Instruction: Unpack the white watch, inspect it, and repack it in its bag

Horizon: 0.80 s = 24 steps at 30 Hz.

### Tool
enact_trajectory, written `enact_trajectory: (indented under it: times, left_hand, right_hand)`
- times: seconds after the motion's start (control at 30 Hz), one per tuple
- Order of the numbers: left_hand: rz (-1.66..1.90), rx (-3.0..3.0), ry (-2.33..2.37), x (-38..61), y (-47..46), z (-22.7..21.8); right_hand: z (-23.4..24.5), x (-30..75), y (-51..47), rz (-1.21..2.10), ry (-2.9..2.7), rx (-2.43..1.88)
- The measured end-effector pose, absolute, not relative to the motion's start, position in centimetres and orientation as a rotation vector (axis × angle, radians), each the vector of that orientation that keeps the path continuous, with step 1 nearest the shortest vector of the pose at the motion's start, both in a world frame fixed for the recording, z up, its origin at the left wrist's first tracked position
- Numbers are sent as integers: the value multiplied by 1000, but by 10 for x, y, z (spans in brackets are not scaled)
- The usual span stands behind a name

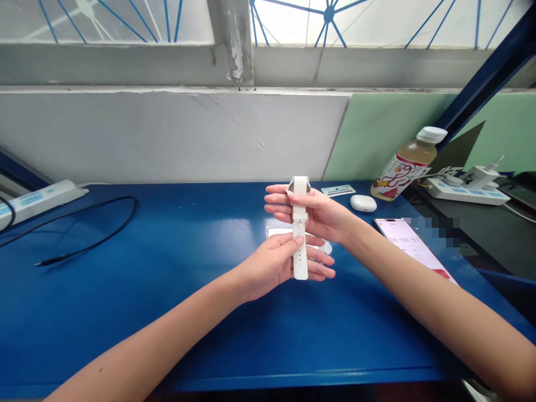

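A white wristwatch (300, 215) is held upright over the blue table, its strap running straight down from the case at the top. My right hand (318, 212) grips the upper part, thumb across the strap near the case and fingers behind it. Lower down, my left hand (276, 259) pinches the punched-hole end of the strap under its thumb, with the other fingers stretched out behind. The watch's dial is not visible. Behind the hands a clear plastic wrapper (274, 228) lies on the table, partly covered by them.
On the right are a white earbud case (363, 203), a phone (412, 243) showing a timer, a small card (338, 190), a drink bottle (404, 167) and a power strip (469, 191). Another power strip (50, 198) and a black cable (121, 223) lie at left on the blue table (167, 335).
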State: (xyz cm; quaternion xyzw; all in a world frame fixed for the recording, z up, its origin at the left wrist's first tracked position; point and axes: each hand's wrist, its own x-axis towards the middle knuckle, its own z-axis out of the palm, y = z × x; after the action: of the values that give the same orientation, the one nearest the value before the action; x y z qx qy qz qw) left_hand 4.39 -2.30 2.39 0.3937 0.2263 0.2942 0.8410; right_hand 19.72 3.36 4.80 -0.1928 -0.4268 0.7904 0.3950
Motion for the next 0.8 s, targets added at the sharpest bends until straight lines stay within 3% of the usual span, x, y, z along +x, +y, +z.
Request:
enact_trajectory:
  times: [0.57,0.8]
  left_hand:
    - [609,1002,388,41,-29,30]
    - [888,971,613,40,-24,34]
  right_hand:
    - [62,213,48,1850,-683,-528]
    - [64,208,39,1615,-1136,-685]
